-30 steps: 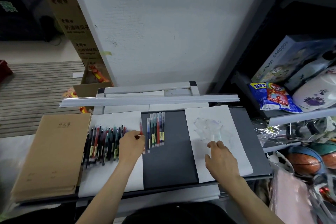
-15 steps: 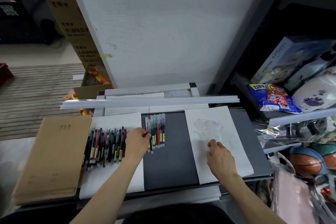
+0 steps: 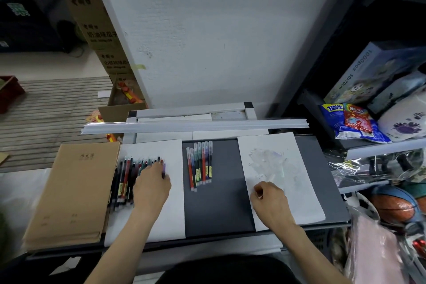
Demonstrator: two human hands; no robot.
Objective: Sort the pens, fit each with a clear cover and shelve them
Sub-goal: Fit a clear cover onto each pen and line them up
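Loose pens (image 3: pixel 125 180): piled side by side on L white sheet (image 3: pixel 170 214), approx. parallel, ends pointing far.
L hand (image 3: pixel 152 188) is laid over the pile's right end. Fingers are held close together and stretched far-ward, tips at a purple pen (image 3: pixel 164 169) on the pile's right edge. Whether that pen is pinched cannot be told.

Covered pens (image 3: pixel 200 166): short row laid on dark mat (image 3: pixel 219 210) between the two sheets, apart from both hands.

Clear covers (image 3: pixel 268 161): loose heap seen on far half of R white sheet (image 3: pixel 306 203).
R hand (image 3: pixel 270 203) is rested on that sheet, just near of the heap. Fingers are curled in, thumb and forefinger tips together. A cover between them can't be confirmed.

Brown notebooks (image 3: pixel 69 191) are stacked just left of L sheet. White rail (image 3: pixel 196 125) is laid across the far side. Far right: shelf (image 3: pixel 380 148) w/ snack bag (image 3: pixel 352 122), and a basketball (image 3: pixel 394 207) below.
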